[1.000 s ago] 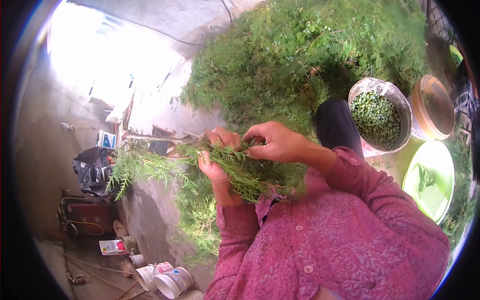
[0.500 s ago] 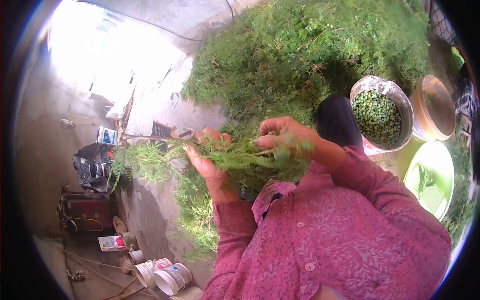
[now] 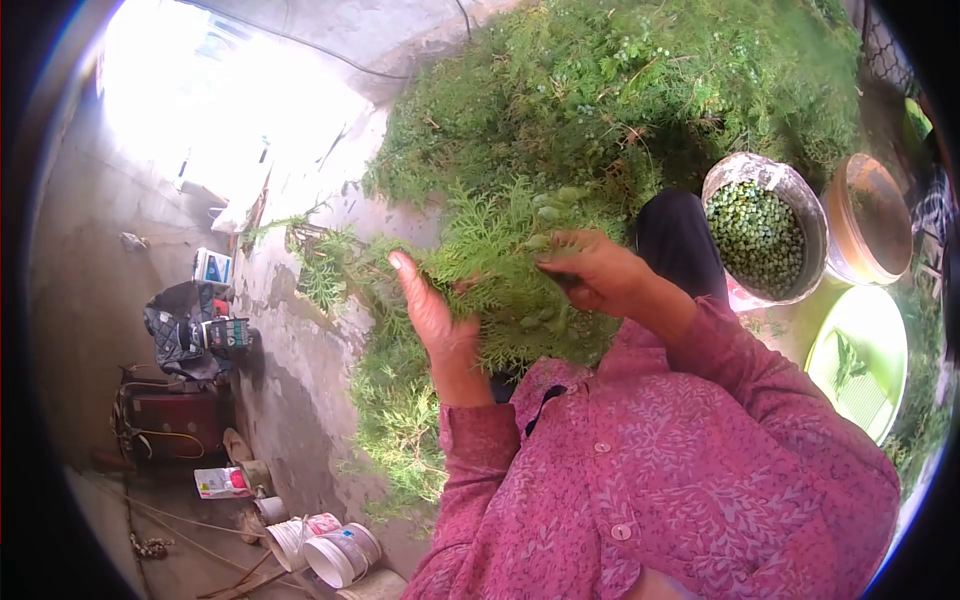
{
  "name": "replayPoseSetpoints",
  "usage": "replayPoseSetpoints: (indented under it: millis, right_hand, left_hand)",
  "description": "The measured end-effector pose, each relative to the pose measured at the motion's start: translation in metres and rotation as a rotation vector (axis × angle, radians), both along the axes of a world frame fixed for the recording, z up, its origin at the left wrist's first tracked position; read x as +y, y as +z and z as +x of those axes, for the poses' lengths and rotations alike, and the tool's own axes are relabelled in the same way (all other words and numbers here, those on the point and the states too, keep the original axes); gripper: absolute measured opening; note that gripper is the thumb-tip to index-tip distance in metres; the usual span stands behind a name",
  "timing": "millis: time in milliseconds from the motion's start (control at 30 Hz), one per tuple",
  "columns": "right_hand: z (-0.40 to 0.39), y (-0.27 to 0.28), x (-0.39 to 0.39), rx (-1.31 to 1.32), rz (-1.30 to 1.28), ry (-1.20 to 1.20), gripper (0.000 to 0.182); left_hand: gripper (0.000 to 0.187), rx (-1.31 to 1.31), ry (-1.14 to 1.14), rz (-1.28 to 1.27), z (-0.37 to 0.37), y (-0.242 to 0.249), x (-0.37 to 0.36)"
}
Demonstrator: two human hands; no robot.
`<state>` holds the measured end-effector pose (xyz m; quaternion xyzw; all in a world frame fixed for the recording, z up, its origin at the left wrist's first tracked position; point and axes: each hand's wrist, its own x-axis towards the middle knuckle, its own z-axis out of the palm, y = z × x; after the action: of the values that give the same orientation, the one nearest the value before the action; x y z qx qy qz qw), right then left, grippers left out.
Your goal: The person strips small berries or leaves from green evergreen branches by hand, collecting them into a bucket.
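We're holding a leafy green sprig (image 3: 490,250) up in front of the chest, over the big pile of cut greenery (image 3: 620,90) on the ground. Left hand (image 3: 435,310) is standing open, palm flat and fingers straight, backing the sprig from the side rather than gripping it. Right hand (image 3: 595,272) is curling in, fingertips pinching at the foliage near small green berries (image 3: 548,212) on the sprig; exactly what sits between the fingertips we can't tell. Handling read: sprig looks light, soft and floppy, fronds bending under their own weight, so it's probably best held at the woody stem low down, which is mostly hidden here. Berries look small and round, likely to roll or drop, so pinch one at a time close to where it joins. Off to the right, a metal bucket (image 3: 790,190) is sitting full of green berries, next to a brown basin (image 3: 872,215) and a pale green tray (image 3: 860,355). White buckets (image 3: 325,548) are lying far left.
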<state>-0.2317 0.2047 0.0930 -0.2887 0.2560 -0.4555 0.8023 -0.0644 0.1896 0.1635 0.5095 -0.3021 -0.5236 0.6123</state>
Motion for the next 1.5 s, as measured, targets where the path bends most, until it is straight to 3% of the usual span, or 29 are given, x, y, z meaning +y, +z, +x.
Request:
replayPoseSetpoints:
  millis: [33,100,133,200,233,333,433,567,633,767,833,867,1067,1133,1233,1267,1333,1400,1467,1500]
  right_hand:
    - [-0.004,0.001,0.001,-0.093,0.115,-0.021,0.008]
    - [-0.019,-0.006,-0.002,-0.184,0.231,-0.040,0.006]
    - [-0.033,-0.014,-0.008,-0.283,0.286,-0.089,0.006]
    - [-0.040,-0.014,-0.011,-0.380,0.342,-0.134,0.007]
    - [-0.041,-0.005,-0.009,-0.313,0.319,-0.182,0.007]
    - [-0.035,0.008,-0.008,-0.182,0.130,-0.158,0.006]
    - [-0.019,0.039,0.003,0.111,-0.192,-0.095,0.010]
    - [-0.002,0.048,0.004,0.321,-0.324,-0.133,0.016]
    - [0.008,0.036,-0.001,0.515,-0.523,-0.262,0.024]
    - [0.012,0.033,-0.005,0.596,-0.469,-0.200,0.030]
    - [0.015,0.035,-0.007,0.696,-0.474,-0.181,0.032]
    - [0.017,0.035,-0.006,0.697,-0.474,-0.182,0.032]
    - [0.022,0.032,-0.005,0.677,-0.569,-0.267,0.026]
    - [0.024,0.030,-0.003,0.754,-0.706,-0.485,0.024]
    - [0.016,0.020,-0.004,0.965,-0.799,-0.444,0.026]
    - [0.015,0.017,-0.005,0.966,-0.796,-0.447,0.026]
    - [0.013,0.011,-0.008,0.973,-0.780,-0.668,0.029]
    - [-0.021,0.000,-0.025,0.906,-0.518,-0.695,0.030]
    - [-0.063,0.010,-0.025,0.531,-0.117,-0.755,0.028]
    - [-0.087,0.006,-0.023,0.601,-0.160,-0.852,0.026]
  left_hand:
    - [0.087,0.001,0.002,0.000,-0.003,0.006,0.002]
    - [0.083,-0.105,0.262,0.102,-0.008,0.019,0.005]
    - [0.083,-0.103,0.265,0.103,0.017,0.000,-0.002]
    - [0.094,-0.406,-0.129,-0.353,0.086,-0.054,-0.021]
    - [0.095,0.061,-0.076,-0.111,0.047,-0.008,-0.005]
    - [0.097,0.104,0.048,0.013,0.046,-0.014,-0.012]
    - [0.096,0.057,0.128,0.043,0.032,-0.007,-0.007]
    - [0.096,0.061,0.089,0.019,0.038,-0.013,-0.009]
    - [0.097,0.127,0.057,0.008,0.042,-0.016,-0.010]
    - [0.095,0.122,0.060,-0.006,0.034,-0.011,-0.005]
    - [0.079,0.100,0.105,0.019,0.029,-0.008,-0.004]
    - [0.079,0.101,0.104,0.019,0.028,-0.008,-0.003]
    - [0.074,0.109,0.020,-0.055,0.026,-0.011,-0.003]
    - [0.073,0.031,0.046,-0.085,0.020,-0.009,-0.001]
    - [0.075,0.064,0.047,-0.078,0.020,-0.009,-0.003]
    - [0.075,0.063,0.044,-0.077,0.015,-0.007,-0.002]
    - [0.082,-0.083,0.101,-0.099,-0.001,0.004,0.004]
    - [0.089,-0.132,0.227,0.001,0.000,0.015,0.005]
    - [0.096,-0.180,0.351,0.100,0.005,0.019,0.004]
    - [0.101,-0.178,0.278,-0.014,0.009,0.021,0.002]
